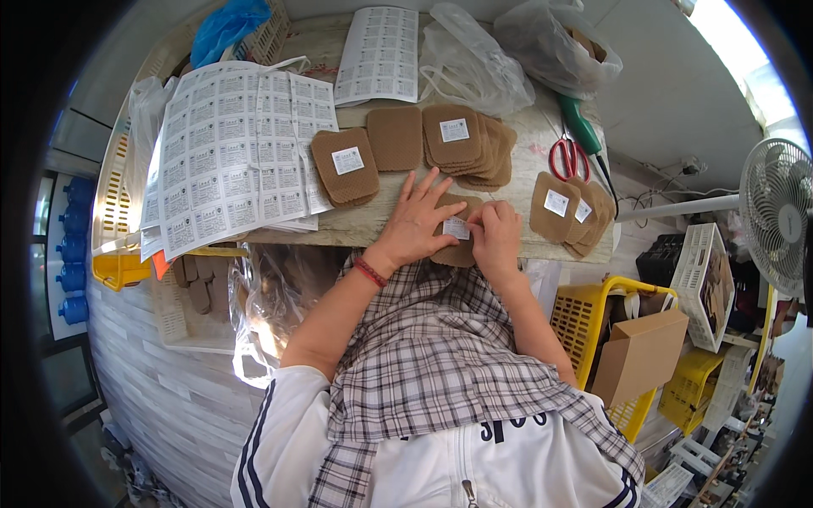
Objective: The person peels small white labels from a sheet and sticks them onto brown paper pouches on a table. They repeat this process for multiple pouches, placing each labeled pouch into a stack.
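A brown textured pad (458, 255) with rounded corners lies at the table's front edge, between my hands. On it is a small white label sticker (455, 229). My left hand (415, 222) rests with fingers spread, its thumb by the label and part of the pad covered. The bent fingers of my right hand (498, 233) pinch at the label's right edge. Beyond my hands are a labelled pad stack (345, 186), a bare pad (395, 157) and a fanned labelled pile (457, 157). More labelled pads (552, 222) overlap at the right.
Printed label sheets (212, 169) cover the table's left side; another sheet (377, 51) lies at the back. Plastic bags (474, 72), red-handled scissors (566, 157) and a green corded tool (579, 127) sit at back right. A yellow basket (580, 326) and fan (775, 216) stand right.
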Action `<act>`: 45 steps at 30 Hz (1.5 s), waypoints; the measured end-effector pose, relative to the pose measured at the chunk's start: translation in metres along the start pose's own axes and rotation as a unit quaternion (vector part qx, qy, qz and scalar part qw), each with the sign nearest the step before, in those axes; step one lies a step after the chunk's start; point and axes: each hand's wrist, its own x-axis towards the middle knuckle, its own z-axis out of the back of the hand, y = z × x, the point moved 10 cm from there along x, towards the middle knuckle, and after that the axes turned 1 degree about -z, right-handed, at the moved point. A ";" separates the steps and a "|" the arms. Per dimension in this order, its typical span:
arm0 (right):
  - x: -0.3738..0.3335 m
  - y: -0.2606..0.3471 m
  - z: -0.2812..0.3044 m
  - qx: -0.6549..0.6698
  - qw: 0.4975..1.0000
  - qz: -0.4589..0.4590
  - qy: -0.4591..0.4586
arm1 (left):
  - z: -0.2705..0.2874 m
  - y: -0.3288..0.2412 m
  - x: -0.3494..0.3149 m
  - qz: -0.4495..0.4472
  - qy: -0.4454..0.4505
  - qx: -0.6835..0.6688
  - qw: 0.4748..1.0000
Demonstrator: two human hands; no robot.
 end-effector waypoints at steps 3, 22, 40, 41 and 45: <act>-0.018 0.010 0.007 0.040 0.997 0.070 -0.005 | 0.000 0.000 0.001 0.000 0.003 0.011 1.000; 0.005 -0.056 -0.031 0.304 0.919 -0.232 0.099 | 0.033 -0.024 -0.037 -0.054 -0.168 -0.014 0.984; 0.004 -0.070 -0.044 0.262 0.926 -0.255 0.094 | 0.029 -0.022 -0.038 -0.050 -0.158 0.001 0.986; 0.004 -0.069 -0.043 0.252 0.930 -0.250 0.093 | 0.029 -0.022 -0.038 -0.050 -0.159 0.002 0.986; 0.006 -0.060 -0.037 0.198 0.948 -0.230 0.091 | 0.029 -0.022 -0.038 -0.051 -0.161 -0.005 0.986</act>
